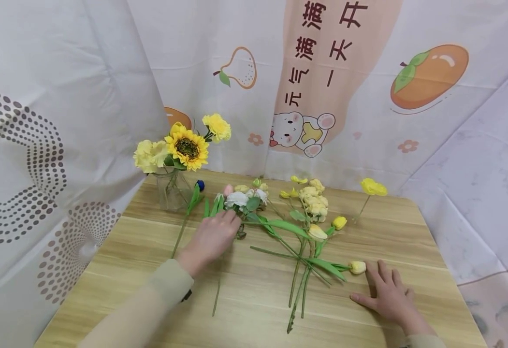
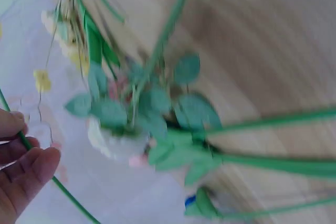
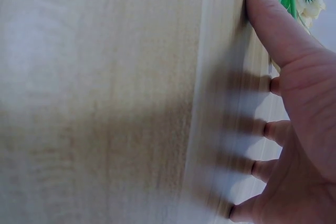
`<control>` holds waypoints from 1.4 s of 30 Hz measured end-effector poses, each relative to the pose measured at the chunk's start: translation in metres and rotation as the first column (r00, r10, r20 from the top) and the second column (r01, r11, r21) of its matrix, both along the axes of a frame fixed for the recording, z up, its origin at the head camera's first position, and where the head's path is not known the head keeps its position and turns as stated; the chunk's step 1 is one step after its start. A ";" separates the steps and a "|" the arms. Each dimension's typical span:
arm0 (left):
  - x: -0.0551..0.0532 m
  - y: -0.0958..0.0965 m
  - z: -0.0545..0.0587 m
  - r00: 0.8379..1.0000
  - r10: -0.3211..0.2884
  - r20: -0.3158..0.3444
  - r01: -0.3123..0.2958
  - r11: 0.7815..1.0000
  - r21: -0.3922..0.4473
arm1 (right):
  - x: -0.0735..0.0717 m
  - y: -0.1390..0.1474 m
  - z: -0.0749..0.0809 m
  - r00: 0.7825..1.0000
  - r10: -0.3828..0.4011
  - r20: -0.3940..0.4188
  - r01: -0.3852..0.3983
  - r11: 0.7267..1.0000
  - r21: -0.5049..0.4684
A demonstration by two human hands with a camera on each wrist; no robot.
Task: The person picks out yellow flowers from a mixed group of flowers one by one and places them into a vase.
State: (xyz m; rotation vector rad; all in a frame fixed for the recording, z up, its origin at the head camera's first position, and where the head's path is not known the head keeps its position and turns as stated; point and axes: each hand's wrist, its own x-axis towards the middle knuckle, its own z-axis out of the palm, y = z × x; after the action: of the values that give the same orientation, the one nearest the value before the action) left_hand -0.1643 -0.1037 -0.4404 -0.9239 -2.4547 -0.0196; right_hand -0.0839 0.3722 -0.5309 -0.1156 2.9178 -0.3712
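My left hand (image 1: pixel 213 238) is over the white flowers (image 1: pixel 238 199) near the middle of the table. In the left wrist view, its thumb and fingers pinch a thin green flower stem (image 2: pixel 71 196); the bloom of that stem is not visible there. Green leaves (image 2: pixel 152 100) and a white bloom (image 2: pixel 119 144) lie just beyond it. My right hand (image 1: pixel 388 294) rests on the wood with its fingers spread, next to a pale yellow tulip (image 1: pixel 357 268), and holds nothing.
A glass vase (image 1: pixel 171 191) with a sunflower (image 1: pixel 187 148) and other yellow flowers stands at back left. A blue-tipped flower (image 1: pixel 200 185) lies beside it. Yellow roses (image 1: pixel 314 200) and crossed tulip stems lie right of centre. A yellow flower (image 1: pixel 373 187) is at back right.
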 end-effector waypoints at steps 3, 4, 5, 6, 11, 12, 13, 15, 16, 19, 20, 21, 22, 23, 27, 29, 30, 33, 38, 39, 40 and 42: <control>-0.005 -0.015 0.011 0.997 -0.010 -0.082 0.013 0.999 0.036 | 0.001 0.000 0.001 1.000 0.001 -0.007 -0.001 1.000 -0.006; -0.007 -0.020 0.015 0.994 -0.009 -0.105 0.014 0.999 0.048 | 0.001 -0.001 0.001 1.000 0.001 -0.008 -0.001 1.000 -0.006; -0.008 -0.024 0.019 0.991 -0.006 -0.130 0.014 0.998 0.059 | 0.002 -0.001 0.001 1.000 0.001 -0.009 -0.001 1.000 -0.009; -0.010 -0.029 0.023 0.988 -0.001 -0.153 0.012 0.997 0.071 | 0.002 -0.001 0.002 1.000 0.000 -0.009 0.000 1.000 -0.012; -0.022 -0.051 0.039 0.958 0.016 -0.285 0.025 0.990 0.138 | 0.002 -0.001 0.002 1.000 -0.002 -0.009 0.002 1.000 -0.014; -0.025 -0.056 0.041 0.951 0.022 -0.309 0.023 0.989 0.143 | 0.002 0.000 0.002 1.000 -0.002 -0.011 0.002 1.000 -0.013; -0.027 -0.060 0.043 0.945 0.024 -0.327 0.029 0.988 0.155 | 0.002 0.000 0.002 1.000 -0.001 -0.013 0.001 1.000 -0.010; -0.032 -0.067 0.045 0.937 0.031 -0.349 0.033 0.984 0.178 | 0.002 0.001 0.001 1.000 0.000 -0.016 0.000 1.000 -0.009; -0.034 -0.070 0.047 0.935 0.040 -0.352 0.027 0.983 0.184 | 0.002 0.001 0.000 1.000 0.001 -0.018 -0.001 1.000 -0.011; -0.039 -0.079 0.048 0.940 0.059 -0.335 0.017 0.976 0.218 | 0.003 0.000 0.000 1.000 0.001 -0.019 -0.001 1.000 -0.009; -0.040 -0.082 0.048 0.941 0.068 -0.330 0.010 0.973 0.229 | 0.003 0.000 0.000 1.000 0.000 -0.018 0.000 1.000 -0.013; -0.042 -0.085 0.048 0.942 0.078 -0.326 0.003 0.970 0.242 | 0.003 0.000 0.000 1.000 0.002 -0.024 -0.002 1.000 -0.014; -0.044 -0.088 0.048 0.942 0.089 -0.324 -0.004 0.967 0.255 | 0.003 0.000 0.000 1.000 0.000 -0.023 -0.001 1.000 -0.020; -0.046 -0.091 0.048 0.943 0.097 -0.320 -0.006 0.962 0.272 | 0.003 0.000 0.000 1.000 -0.001 -0.023 0.001 1.000 -0.023; -0.052 -0.101 0.048 0.949 0.137 -0.285 -0.034 0.940 0.339 | 0.003 -0.001 0.001 1.000 0.000 -0.026 -0.001 1.000 -0.027; -0.054 -0.106 0.048 0.954 0.159 -0.253 -0.055 0.926 0.373 | 0.004 0.000 0.000 1.000 0.000 -0.025 0.000 1.000 -0.027; -0.055 -0.108 0.047 0.955 0.179 -0.238 -0.074 0.918 0.391 | 0.004 0.000 0.000 1.000 0.001 -0.026 -0.002 1.000 -0.027; -0.059 -0.115 0.045 0.955 0.236 -0.179 -0.137 0.889 0.438 | 0.004 0.001 -0.002 1.000 0.003 -0.026 -0.004 1.000 -0.024; -0.063 -0.124 0.040 0.931 0.360 -0.054 -0.281 0.805 0.522 | 0.003 0.001 -0.003 1.000 0.005 -0.022 -0.005 1.000 -0.010; -0.064 -0.126 0.039 0.925 0.378 -0.031 -0.303 0.786 0.539 | 0.003 0.001 -0.003 1.000 0.005 -0.021 -0.005 1.000 -0.008; -0.064 -0.127 0.039 0.920 0.391 -0.010 -0.319 0.765 0.560 | 0.003 0.001 -0.003 1.000 0.005 -0.020 -0.005 1.000 -0.006; -0.066 -0.129 0.037 0.913 0.408 0.026 -0.342 0.727 0.595 | 0.002 0.001 -0.003 1.000 0.004 -0.017 -0.004 1.000 -0.004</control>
State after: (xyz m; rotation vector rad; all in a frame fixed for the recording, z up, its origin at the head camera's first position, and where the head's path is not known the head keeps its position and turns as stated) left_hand -0.2306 -0.2330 -0.4034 -0.1376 -2.2642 -0.5488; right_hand -0.0814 0.3735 -0.5340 -0.1256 2.9337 -0.3770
